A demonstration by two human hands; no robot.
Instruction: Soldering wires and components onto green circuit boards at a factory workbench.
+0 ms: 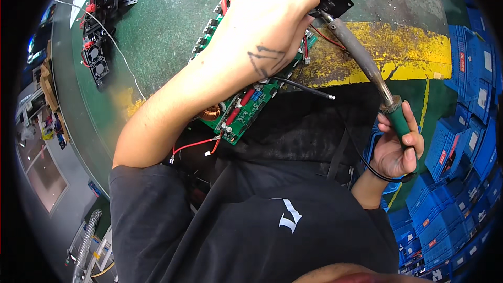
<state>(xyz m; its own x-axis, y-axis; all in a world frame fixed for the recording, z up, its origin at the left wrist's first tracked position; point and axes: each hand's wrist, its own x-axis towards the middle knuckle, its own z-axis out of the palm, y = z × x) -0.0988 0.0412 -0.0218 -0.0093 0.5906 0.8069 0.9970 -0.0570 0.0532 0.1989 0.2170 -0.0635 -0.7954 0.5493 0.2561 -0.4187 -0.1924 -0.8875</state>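
Note:
My right hand is wrapped round the green handle of a soldering iron. The iron slants up and left, and its tip meets or nearly meets a small black panel. My left hand pinches that panel from its left side; the fingertips are partly hidden. Beneath my left wrist lies a long green circuit board with red and blue parts, a copper coil and short red leads. A black lead sticks out from the board's right side.
Black fan assemblies lie at the bench's far left. A thin pale wire curves across the green top. Yellow worn paint marks the right edge. Blue crates are stacked at the right. The iron's black cord hangs near my body.

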